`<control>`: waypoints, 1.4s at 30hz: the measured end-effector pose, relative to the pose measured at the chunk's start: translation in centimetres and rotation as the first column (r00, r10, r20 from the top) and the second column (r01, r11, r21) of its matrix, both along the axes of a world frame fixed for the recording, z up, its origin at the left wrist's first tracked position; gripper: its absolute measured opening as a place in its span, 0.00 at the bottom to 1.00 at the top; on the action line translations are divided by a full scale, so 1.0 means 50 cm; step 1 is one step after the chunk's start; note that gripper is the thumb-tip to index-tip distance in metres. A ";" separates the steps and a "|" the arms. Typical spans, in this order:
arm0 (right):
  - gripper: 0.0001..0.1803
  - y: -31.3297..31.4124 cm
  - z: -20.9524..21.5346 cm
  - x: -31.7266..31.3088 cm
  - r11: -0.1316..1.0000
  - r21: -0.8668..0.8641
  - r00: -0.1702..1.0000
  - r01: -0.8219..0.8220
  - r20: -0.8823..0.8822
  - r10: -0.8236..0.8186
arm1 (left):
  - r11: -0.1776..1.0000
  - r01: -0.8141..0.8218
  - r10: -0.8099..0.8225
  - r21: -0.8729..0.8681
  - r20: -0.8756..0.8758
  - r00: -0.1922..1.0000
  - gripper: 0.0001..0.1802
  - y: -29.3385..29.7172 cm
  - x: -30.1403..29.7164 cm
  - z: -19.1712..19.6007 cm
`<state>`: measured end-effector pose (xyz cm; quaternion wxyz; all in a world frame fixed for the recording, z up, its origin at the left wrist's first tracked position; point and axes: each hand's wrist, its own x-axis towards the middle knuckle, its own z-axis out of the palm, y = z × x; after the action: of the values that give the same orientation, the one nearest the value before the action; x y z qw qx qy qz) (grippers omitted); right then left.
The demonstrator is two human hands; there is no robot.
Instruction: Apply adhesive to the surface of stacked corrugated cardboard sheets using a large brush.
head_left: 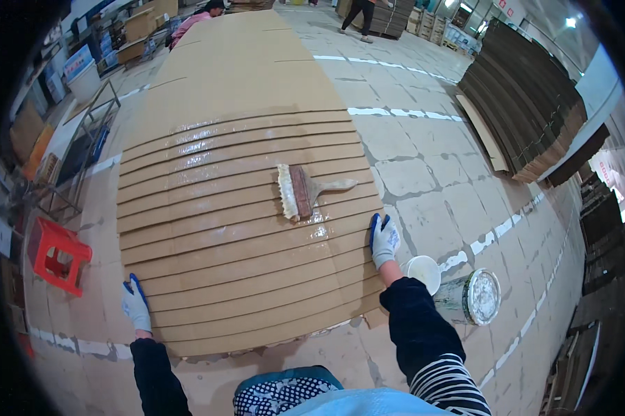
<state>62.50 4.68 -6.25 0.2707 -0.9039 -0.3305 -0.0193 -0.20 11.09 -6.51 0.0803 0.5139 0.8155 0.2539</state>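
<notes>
A long overlapping stack of brown cardboard sheets [257, 260] lies before me, its layered edges fanned out in rows. Wet, shiny streaks of a pale coating run across several rows. My left hand [136, 305], in a white and blue glove, grips the left edge of the near sheets. At the right edge my right hand [384, 239], gloved alike, holds the cardboard with its fingers partly hidden from view. Between the hands and farther off, a wide brush [301, 194] with whitish, coated bristles rests flat on the sheets, its wooden handle pointing right.
Beside my right forearm stand a white tub [422, 274] and a bucket [481, 297] smeared with white. A red plastic stool [57, 256] is at the left, near a metal rack [91, 139]. Tall cardboard stacks [524, 97] rise at the right. Two people are farther back.
</notes>
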 end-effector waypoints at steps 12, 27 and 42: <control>0.23 -0.015 -0.067 0.055 0.974 0.168 0.988 -0.150 0.063 0.141 | 0.944 0.244 -0.238 0.222 -0.056 0.970 0.30 -0.025 -0.033 -0.044; 0.34 -0.033 -0.033 0.017 0.965 0.183 0.980 -0.186 0.099 0.170 | 0.973 0.177 -0.152 0.151 -0.163 0.975 0.37 -0.049 -0.014 -0.013; 0.36 -0.022 -0.043 0.035 0.951 0.224 0.977 -0.214 0.064 0.205 | 0.765 0.472 -0.588 0.438 0.177 0.789 0.32 -0.172 -0.101 -0.005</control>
<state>64.25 3.58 -8.39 0.3672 -0.8258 -0.4256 -0.0465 -5.26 2.50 -6.74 0.1753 0.6857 0.5485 0.4453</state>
